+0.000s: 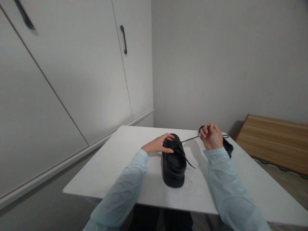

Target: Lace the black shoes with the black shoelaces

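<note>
A black lace-up shoe point(174, 175) stands upright on the white table, heel toward me and toe pointing away. My left hand point(161, 144) grips it from the left side, with the thumb near the opening and the fingers over the lacing. From the lacing a black shoelace point(190, 139) runs taut up to the right, its end pinched in my right hand point(211, 136), which is raised off the table. Another lace end hangs loose over the shoe's right side. Behind my right hand and wrist, a second black shoe point(227, 147) is partly hidden.
The white table point(113, 154) reaches toward the corner of the room. White cabinet doors with dark handles point(124, 40) line the left, and a plain grey wall point(204, 64) rises behind. At the right is a wood-grain board point(271, 141), below it a dark cable.
</note>
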Demonstrator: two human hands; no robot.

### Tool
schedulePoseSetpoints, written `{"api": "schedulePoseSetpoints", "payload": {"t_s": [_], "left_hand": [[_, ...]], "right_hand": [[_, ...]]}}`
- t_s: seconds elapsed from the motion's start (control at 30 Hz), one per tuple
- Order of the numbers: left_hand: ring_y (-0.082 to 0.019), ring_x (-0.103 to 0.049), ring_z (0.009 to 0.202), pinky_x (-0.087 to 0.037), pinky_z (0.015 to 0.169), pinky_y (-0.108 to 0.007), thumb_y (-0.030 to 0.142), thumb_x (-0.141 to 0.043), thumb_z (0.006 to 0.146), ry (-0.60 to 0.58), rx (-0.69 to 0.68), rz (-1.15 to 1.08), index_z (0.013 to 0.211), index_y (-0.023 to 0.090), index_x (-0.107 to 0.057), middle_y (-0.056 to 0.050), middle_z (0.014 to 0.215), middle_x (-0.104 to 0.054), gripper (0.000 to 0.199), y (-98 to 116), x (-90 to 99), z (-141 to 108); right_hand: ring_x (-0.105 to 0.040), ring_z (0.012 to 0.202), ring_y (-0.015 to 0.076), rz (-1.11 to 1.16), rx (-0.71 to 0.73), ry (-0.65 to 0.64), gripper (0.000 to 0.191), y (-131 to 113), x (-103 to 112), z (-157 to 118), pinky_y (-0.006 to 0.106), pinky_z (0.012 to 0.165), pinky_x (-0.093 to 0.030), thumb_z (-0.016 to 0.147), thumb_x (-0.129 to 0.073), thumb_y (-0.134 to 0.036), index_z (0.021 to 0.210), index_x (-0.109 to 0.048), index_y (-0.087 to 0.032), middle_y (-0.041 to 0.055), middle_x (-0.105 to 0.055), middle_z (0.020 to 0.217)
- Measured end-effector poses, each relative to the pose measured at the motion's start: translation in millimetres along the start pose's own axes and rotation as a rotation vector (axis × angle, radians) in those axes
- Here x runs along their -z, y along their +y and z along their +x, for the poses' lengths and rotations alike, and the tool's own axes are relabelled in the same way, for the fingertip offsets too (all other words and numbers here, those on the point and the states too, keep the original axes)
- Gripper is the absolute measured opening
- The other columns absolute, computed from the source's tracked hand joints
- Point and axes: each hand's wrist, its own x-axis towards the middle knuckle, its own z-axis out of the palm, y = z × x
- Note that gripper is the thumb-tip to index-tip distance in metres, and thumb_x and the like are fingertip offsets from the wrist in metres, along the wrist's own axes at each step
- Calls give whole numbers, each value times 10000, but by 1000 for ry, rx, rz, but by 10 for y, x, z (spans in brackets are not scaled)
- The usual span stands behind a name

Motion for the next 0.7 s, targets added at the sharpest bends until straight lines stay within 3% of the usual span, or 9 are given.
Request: {"api": "schedulePoseSetpoints", "payload": {"t_s": [0.43,0.57,0.7], "left_hand": [[-213,-478,1162,-340,988,-378,343,-729,640,-3,25,19,1152,204,-475,-89,1205,-527,588,12,-6,-3],[-216,-473,1163,-342,990,-378,345,-733,633,-3,24,18,1141,206,-481,-84,1197,-525,583,15,-4,-4],[-218,-473,1161,-346,985,-378,337,-737,628,-6,14,10,1147,206,-480,-86,1190,-526,594,-4,-5,-3]], "right_hand": [[-319,351,57,83,142,25,305,-127,33,-4,188,361,-334,778,-610,-406,657,-400,-220,-94,-326,476],[-296,349,51,45,116,-16,268,-121,44,1,181,358,-327,785,-601,-414,686,-438,-226,-96,-317,482],[-317,369,44,-72,-16,-134,221,-63,60,0,176,369,-334,747,-655,-397,739,-520,-221,-95,-332,500]]}}
